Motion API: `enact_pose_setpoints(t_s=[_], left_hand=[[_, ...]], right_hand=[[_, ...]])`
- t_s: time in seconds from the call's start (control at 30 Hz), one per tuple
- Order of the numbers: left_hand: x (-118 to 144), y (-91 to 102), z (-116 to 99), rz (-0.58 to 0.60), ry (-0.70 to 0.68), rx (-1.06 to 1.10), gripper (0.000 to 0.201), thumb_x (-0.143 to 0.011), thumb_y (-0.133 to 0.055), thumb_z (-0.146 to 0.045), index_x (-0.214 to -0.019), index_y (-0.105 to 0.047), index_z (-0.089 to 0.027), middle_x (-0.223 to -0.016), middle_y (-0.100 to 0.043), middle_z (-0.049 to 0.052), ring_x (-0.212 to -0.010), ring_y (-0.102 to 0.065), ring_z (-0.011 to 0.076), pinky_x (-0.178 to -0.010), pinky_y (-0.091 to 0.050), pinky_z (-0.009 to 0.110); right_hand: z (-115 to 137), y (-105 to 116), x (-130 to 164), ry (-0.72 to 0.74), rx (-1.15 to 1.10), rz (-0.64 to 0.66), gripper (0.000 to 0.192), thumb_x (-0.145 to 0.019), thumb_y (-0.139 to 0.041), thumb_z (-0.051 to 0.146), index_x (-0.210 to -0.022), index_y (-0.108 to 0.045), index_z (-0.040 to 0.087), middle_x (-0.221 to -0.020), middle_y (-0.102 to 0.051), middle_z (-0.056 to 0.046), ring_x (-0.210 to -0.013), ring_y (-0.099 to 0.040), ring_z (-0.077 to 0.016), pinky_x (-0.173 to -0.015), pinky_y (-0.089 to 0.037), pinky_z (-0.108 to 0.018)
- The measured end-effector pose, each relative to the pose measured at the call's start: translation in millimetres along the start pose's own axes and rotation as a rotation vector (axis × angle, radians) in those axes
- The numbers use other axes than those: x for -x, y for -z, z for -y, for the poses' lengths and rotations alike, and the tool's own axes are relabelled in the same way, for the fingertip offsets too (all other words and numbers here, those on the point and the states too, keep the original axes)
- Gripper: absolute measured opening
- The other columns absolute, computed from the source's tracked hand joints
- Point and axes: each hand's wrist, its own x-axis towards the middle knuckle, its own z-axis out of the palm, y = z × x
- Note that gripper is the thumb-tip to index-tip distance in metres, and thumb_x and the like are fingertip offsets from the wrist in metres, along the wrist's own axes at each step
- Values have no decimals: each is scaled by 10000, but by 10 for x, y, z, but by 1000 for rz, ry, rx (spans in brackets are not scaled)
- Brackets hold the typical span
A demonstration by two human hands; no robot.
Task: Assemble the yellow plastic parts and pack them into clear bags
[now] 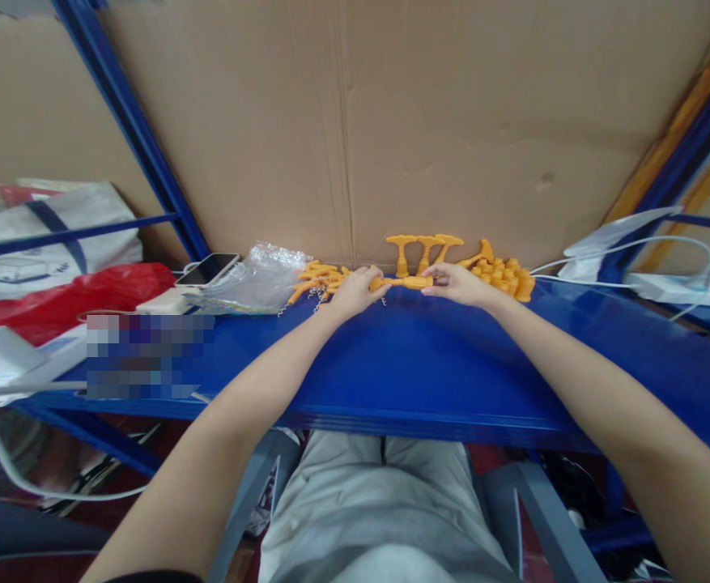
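Above the blue table, my two hands hold a yellow corkscrew [412,282] sideways between them. My left hand [358,291] is closed round its handle end. At the other end, the fingers of my right hand [452,283] pinch the yellow barrel. Beside my left hand lies a pile of yellow corkscrew handles [315,277] with metal spirals sticking out. Behind my hands several T-shaped yellow corkscrews [401,253] stand upright near the cardboard. To the right of my right hand is a cluster of yellow sleeves [512,278], with one corkscrew [481,253] leaning over them.
The blue tabletop [415,364] runs along a cardboard wall [355,121]. Clear plastic bags [257,279], a phone [209,270] and a red bag [112,287] lie to the left. White cables [585,279] and a power strip [688,287] are at right.
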Motion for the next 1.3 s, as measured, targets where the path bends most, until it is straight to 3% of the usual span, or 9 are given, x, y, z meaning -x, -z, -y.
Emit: enact_pose_setpoints(t_s=[0.2, 0.43, 0.6, 0.73, 0.9, 1.03, 1.1, 1.2, 1.3], left_hand=[[4, 29, 4, -8, -25, 26, 144, -886, -642, -323, -934, -625, -188, -923, -684, 56, -870, -654, 208, -789, -497, 313], [9, 25, 3, -38, -19, 23, 164, -882, -654, -338, -936, -624, -186, -912, -688, 51, -841, -651, 191, -769, -493, 298], [3, 23, -2, -27, -2, -1, 163, -872, -659, -338, -922, -629, -186, -911, -693, 57, -842, -652, 200, -769, -496, 304], [6, 50, -7, -35, 1, 9, 164, -878, -653, -347, -918, -629, -190, -892, -689, 50, -824, -646, 194, -757, -495, 299], [10, 75, -45, -47, -6, 29, 157, -874, -665, -326, -940, -631, -188, -933, -689, 57, -867, -648, 196, -796, -492, 300], [-4, 74, -45, -50, 2, 34, 156, -874, -665, -324, -936, -631, -186, -918, -687, 53, -860, -646, 196, -792, -490, 301], [-12, 76, -31, -48, 6, 37, 152, -876, -661, -321, -930, -630, -182, -906, -686, 52, -850, -644, 194, -786, -489, 300], [-13, 85, -23, -47, 15, 35, 146, -873, -664, -313, -919, -629, -179, -896, -686, 53, -837, -644, 194, -781, -488, 299], [-2, 99, -44, -44, 7, 35, 149, -869, -673, -316, -920, -628, -183, -898, -685, 51, -843, -644, 193, -782, -489, 298]], right_hand=[[250, -52, 85, -227, -269, 37, 159, -905, -671, 334, -887, -625, 183, -739, -732, -41, -593, -689, -144, -636, -570, -260], [410, -159, 98, -396, -302, -50, 278, -1044, -397, 376, -1005, -563, 156, -609, -695, -41, -452, -634, -127, -485, -507, -209], [313, -15, 108, -387, -343, 168, 197, -953, -613, 339, -1072, -547, 196, -871, -770, -76, -648, -720, -154, -609, -573, -251], [256, 20, 114, -289, -337, 200, 207, -912, -668, 371, -950, -550, 204, -885, -773, -73, -643, -712, -151, -631, -590, -276], [236, -63, 81, -346, -314, 159, 555, -924, -424, 695, -737, -557, 189, -626, -711, -101, -448, -621, -157, -455, -510, -268], [237, -77, 62, -447, -237, 156, 674, -916, -304, 754, -742, -603, 175, -611, -698, -119, -412, -591, -162, -433, -481, -285], [249, -48, 67, -452, -241, 179, 623, -921, -361, 730, -833, -629, 174, -716, -735, -117, -463, -628, -162, -448, -488, -273], [270, 8, 88, -366, -271, 158, 374, -889, -621, 559, -1025, -617, 211, -960, -765, -82, -628, -703, -154, -531, -525, -243], [278, 24, 98, -271, -283, 80, 289, -840, -740, 396, -1015, -607, 208, -995, -761, -64, -656, -700, -132, -602, -543, -242]])
